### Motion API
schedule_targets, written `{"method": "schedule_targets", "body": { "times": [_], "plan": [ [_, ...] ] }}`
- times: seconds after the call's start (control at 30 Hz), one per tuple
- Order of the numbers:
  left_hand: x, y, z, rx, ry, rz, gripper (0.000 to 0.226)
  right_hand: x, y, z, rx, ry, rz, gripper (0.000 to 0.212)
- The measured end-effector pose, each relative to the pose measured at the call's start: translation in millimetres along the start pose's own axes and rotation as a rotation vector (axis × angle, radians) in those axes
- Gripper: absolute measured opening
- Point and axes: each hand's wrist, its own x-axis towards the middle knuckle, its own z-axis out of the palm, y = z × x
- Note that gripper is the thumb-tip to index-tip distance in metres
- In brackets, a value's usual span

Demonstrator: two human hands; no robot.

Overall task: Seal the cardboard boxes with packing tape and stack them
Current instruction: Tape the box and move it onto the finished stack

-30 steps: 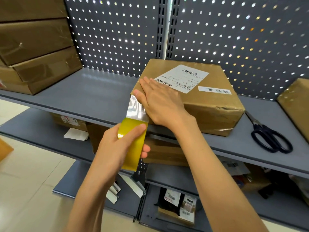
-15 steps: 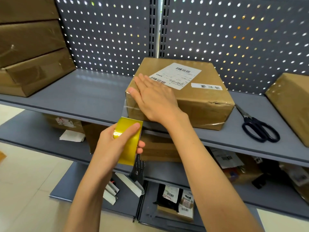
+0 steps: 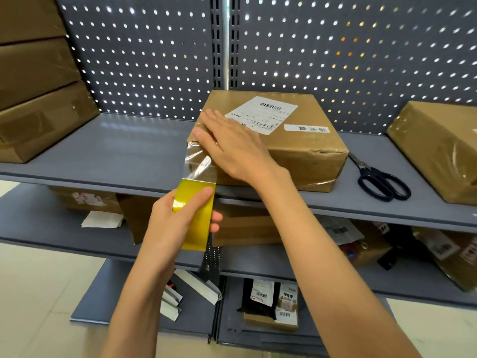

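At frame centre I press my right hand (image 3: pixel 232 148) flat, fingers straight, on the brown cardboard box with a white shipping label (image 3: pixel 291 151) to pin the tape's end, while my left hand (image 3: pixel 178 218) grips the yellow roll of clear packing tape (image 3: pixel 195 218) below it, stretching film taut. The box sits on the grey metal shelf (image 3: pixel 124 151), corners scuffed, partly wrapped.

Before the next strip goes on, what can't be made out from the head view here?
- Where the tape starts on the labelled box: under the right hand.
- Label text: too small.
- Left stack of boxes: cut off by the frame edge.
- Tape roll: part covered by the left hand's grip.
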Motion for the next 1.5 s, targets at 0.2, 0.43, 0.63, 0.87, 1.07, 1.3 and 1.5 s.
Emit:
{"method": "schedule_targets", "body": {
  "times": [0.2, 0.43, 0.63, 0.87, 1.07, 1.3, 1.5],
  "plan": [
    [0.7, 1.8, -1.0, -0.003, -0.017, -0.011, 0.016, -8.6, -4.1, 0.5, 0.132, 0.18, 0.005, 0.038],
    [5.3, 2.4, -8.6, -0.037, -0.072, -0.024, 0.017, -39.7, 19.7, -9.8, 0.124, 0.503, 0.12, 0.036],
    [10.6, -0.2, -11.8, -0.01, -0.099, -0.007, 0.015, -78.5, 55.0, -16.8, -0.051, 0.704, 0.32, 0.037],
    [6.9, -0.6, -12.0, -0.014, -0.097, -0.005, 0.016, -125.0, 104.7, -18.4, -0.106, 0.655, 0.761, 0.037],
    [1.9, 0.9, -9.0, -0.001, -0.084, 0.005, 0.015, -140.3, 130.1, -21.0, -0.199, 0.322, 1.012, 0.03],
    [1.0, -1.9, -5.4, 0.032, -0.05, 0.02, 0.022, -136.6, 140.2, -29.2, -0.239, 0.281, 1.012, 0.022],
    [0.0, -2.1, -2.7, 0.036, -0.036, 0.021, 0.02, -132.4, 149.5, -35.2, -0.225, 0.207, 1.013, 0.025]
  ]
}}
